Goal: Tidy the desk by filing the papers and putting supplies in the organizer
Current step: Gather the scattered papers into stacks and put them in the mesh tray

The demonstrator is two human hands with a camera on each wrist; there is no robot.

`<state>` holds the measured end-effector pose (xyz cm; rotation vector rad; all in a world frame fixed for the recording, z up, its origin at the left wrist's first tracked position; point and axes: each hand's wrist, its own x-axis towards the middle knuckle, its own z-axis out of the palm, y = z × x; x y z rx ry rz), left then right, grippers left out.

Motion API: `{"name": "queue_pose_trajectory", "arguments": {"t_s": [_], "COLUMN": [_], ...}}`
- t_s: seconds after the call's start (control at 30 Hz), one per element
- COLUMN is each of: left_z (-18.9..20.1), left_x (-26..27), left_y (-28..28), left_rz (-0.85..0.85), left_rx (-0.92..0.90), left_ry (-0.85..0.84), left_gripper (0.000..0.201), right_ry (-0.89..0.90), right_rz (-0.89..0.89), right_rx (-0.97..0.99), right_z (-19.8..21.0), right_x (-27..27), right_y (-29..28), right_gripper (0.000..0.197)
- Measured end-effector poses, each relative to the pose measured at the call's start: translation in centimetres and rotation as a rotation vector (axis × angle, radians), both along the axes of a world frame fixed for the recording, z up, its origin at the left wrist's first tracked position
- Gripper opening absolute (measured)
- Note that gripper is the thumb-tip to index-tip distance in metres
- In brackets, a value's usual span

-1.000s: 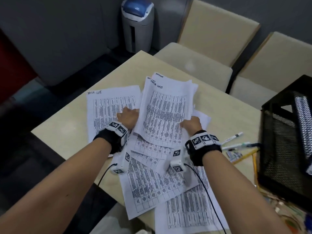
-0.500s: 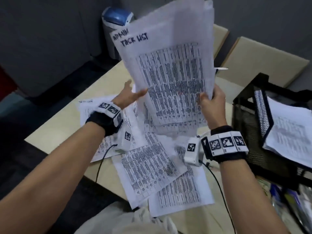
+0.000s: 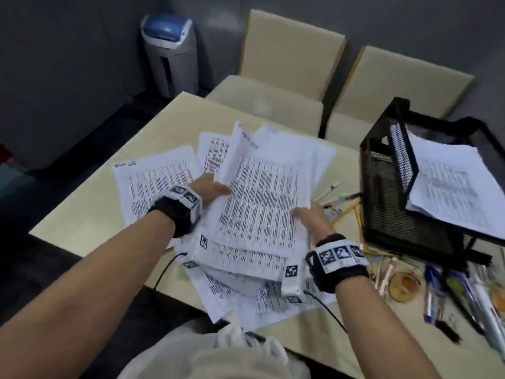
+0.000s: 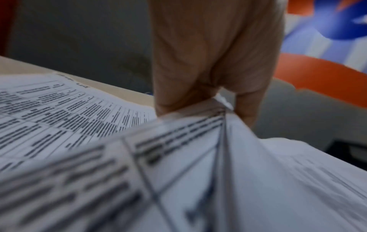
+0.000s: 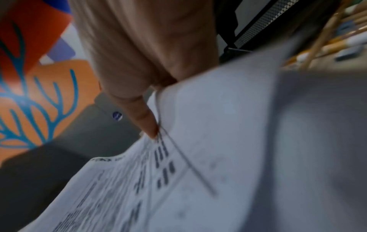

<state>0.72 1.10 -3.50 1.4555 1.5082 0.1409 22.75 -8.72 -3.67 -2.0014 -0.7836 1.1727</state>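
A stack of printed papers (image 3: 262,201) hangs low over the desk, tilted toward me. My left hand (image 3: 214,191) pinches its left edge, thumb on top. At the stack's right edge, my right hand (image 3: 310,216) grips the sheets the same way. The left wrist view shows my left hand (image 4: 208,87) closed on the blurred paper edge (image 4: 178,157); the right wrist view shows my right hand (image 5: 143,75) with its thumb on the sheets (image 5: 218,141). More loose sheets (image 3: 153,184) lie under and around the stack. The black mesh organizer (image 3: 388,187) stands at the right, with papers (image 3: 451,192) in its tray.
Pencils and pens (image 3: 340,199) lie between the stack and the organizer. More pens, clips and a small round container (image 3: 404,285) are scattered at the near right. Two beige chairs (image 3: 289,56) stand behind the desk (image 3: 82,220), and a grey bin (image 3: 170,53) on the floor.
Half a second ago my right hand held the stack upright and high while the left hand was open beside it. The stack has come down flatter over the desk, held by both hands.
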Motion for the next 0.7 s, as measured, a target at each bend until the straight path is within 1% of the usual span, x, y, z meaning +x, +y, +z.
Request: {"name": "queue_pose_trajectory", "arguments": {"t_s": [0.03, 0.07, 0.13, 0.2, 0.23, 0.27, 0.37, 0.43, 0.5, 0.53, 0.6, 0.63, 0.7], "left_z": [-0.7, -1.7, -2.8, -3.3, -3.0, -2.1, 1.5, 4.5, 7.2, 8.4, 9.6, 9.5, 8.7], "left_x": [0.3, 0.6, 1.1, 1.6, 2.0, 2.4, 3.0, 3.0, 2.8, 2.7, 2.4, 2.1, 1.6], "left_y": [-1.0, -1.8, -3.3, -4.0, -3.9, -4.0, -3.2, -2.4, -2.1, -2.1, -1.9, -1.7, -1.6], "left_rz": [-0.028, -0.033, -0.015, -0.003, 0.007, 0.026, 0.165, 0.238, 0.26, 0.276, 0.28, 0.276, 0.286], "left_rx": [-0.009, -0.01, -0.001, 0.082, 0.146, 0.228, 0.469, 0.675, 0.853, 0.891, 0.876, 0.844, 0.756], "left_ry": [0.096, 0.155, 0.208, 0.2, 0.17, 0.122, -0.056, -0.196, -0.383, -0.489, -0.69, -0.75, -0.778], "left_gripper": [0.058, 0.058, 0.052, 0.048, 0.045, 0.042, 0.036, 0.035, 0.03, 0.028, 0.029, 0.033, 0.04], "right_ry": [-0.042, -0.113, -0.279, -0.427, -0.463, -0.458, -0.424, -0.452, -0.437, -0.405, -0.343, -0.317, -0.256], "right_rz": [0.041, 0.089, 0.181, 0.228, 0.226, 0.201, 0.021, -0.086, -0.168, -0.199, -0.234, -0.241, -0.244], "right_rx": [-0.063, -0.118, -0.174, -0.135, -0.068, 0.021, 0.331, 0.532, 0.726, 0.82, 0.949, 0.967, 0.93], "right_z": [-1.0, -1.8, -2.6, -2.3, -1.9, -1.3, 2.0, 5.2, 8.7, 10.2, 12.0, 12.2, 11.3], "right_x": [-0.2, -0.3, -0.7, -1.1, -1.2, -1.3, -1.4, -1.1, -1.0, -1.0, -0.9, -0.9, -1.0], "right_y": [-0.2, -0.4, -0.7, -0.9, -0.9, -0.8, -0.4, 0.1, 0.3, 0.2, -0.1, -0.2, -0.4], "right_gripper": [0.054, 0.052, 0.045, 0.037, 0.035, 0.034, 0.032, 0.027, 0.024, 0.02, 0.014, 0.016, 0.025]}}
